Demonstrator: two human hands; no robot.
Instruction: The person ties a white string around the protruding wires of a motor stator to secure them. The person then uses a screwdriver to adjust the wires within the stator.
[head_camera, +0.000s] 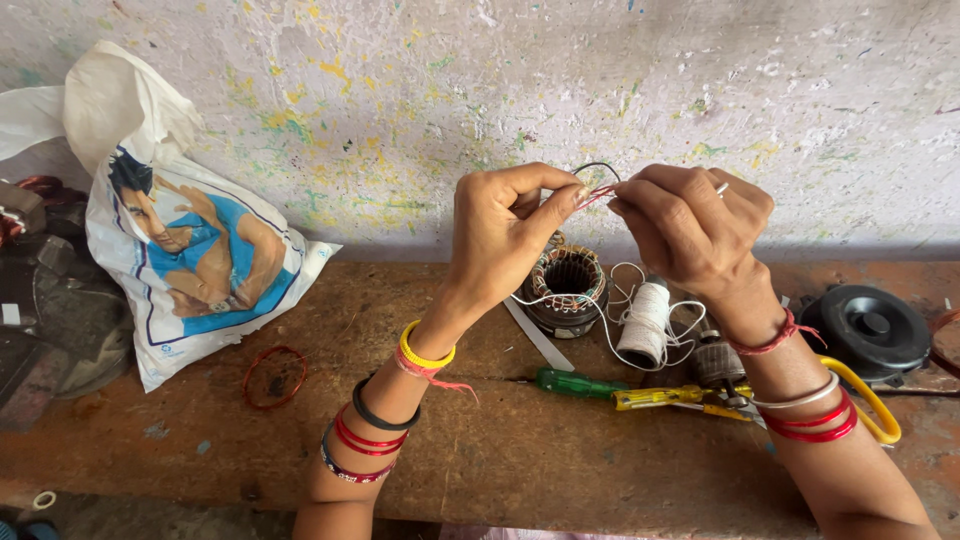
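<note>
My left hand (510, 225) and my right hand (690, 225) are raised in front of the wall, fingertips almost meeting. Between them they pinch thin red wire ends (597, 193), with a dark wire looping just above. Below and behind the hands a round motor stator (566, 290) with copper windings sits on the wooden bench (520, 460). White thread trails from the stator to a spool of white thread (645, 322) standing beside it. Both wrists wear coloured bangles.
A white printed plastic bag (190, 250) leans against the wall at left, with dark metal parts beside it. A copper wire coil (274, 377), a green-handled screwdriver (575, 382), yellow-handled scissors (700, 398), a metal strip and a black round cover (868, 330) lie on the bench.
</note>
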